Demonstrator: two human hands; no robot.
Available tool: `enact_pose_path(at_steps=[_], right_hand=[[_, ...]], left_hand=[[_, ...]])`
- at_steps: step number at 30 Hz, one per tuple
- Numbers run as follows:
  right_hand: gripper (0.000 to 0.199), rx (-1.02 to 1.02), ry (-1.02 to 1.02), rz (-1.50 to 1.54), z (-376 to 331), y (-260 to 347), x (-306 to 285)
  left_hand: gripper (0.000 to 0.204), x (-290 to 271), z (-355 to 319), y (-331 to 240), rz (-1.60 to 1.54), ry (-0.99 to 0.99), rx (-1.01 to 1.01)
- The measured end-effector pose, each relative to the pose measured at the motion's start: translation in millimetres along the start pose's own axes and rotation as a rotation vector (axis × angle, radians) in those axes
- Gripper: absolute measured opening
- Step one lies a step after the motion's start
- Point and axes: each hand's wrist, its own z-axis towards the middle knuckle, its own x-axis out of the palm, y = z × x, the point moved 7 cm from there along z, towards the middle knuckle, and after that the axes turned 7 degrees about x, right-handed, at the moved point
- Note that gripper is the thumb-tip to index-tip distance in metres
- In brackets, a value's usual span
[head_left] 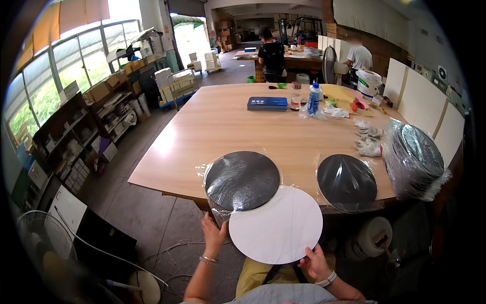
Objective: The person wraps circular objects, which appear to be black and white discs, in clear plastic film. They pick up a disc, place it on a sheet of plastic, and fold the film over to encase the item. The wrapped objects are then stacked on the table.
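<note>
I hold a white round disc [276, 225] flat in front of me, just off the near edge of the wooden table [238, 126]. My left hand [214, 234] grips its left rim and my right hand [314, 261] grips its lower right rim. The disc's far edge overlaps a black round disc in a clear plastic bag [241, 180] lying on the table's near edge. A second bagged black disc [347, 182] lies to the right. A tall stack of bagged black discs [415, 157] leans at the table's right end.
White work gloves [368, 139], a water bottle [314, 99], a blue flat box [267, 103] and small items lie farther along the table. Two people work at a far bench. Shelves with boxes line the left wall. A fan [43, 243] stands at lower left.
</note>
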Motion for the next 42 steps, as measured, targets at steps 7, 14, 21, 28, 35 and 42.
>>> enact_pose_path(at_steps=[7,14,21,28,35,42], right_hand=[[0.031,0.077,0.017,-0.065,5,-23,8],[0.035,0.145,0.03,-0.073,9,-29,22],[0.032,0.138,0.177,-0.069,71,-31,91],[0.034,0.096,0.366,0.035,170,2,165],[0.03,0.274,0.406,-0.128,180,-3,154],[0.03,-0.777,0.033,-1.418,131,151,79]], left_hand=[[0.022,93,-66,52,-1.307,-0.164,-0.538],[0.021,155,-68,36,-1.128,-0.018,-0.482],[0.022,151,-93,51,-0.724,0.094,-0.243],[0.021,130,-62,6,-1.139,0.134,-0.523],[0.02,109,-62,-8,-1.202,0.317,-0.548],[0.043,-44,-12,-55,-0.025,0.066,0.528]])
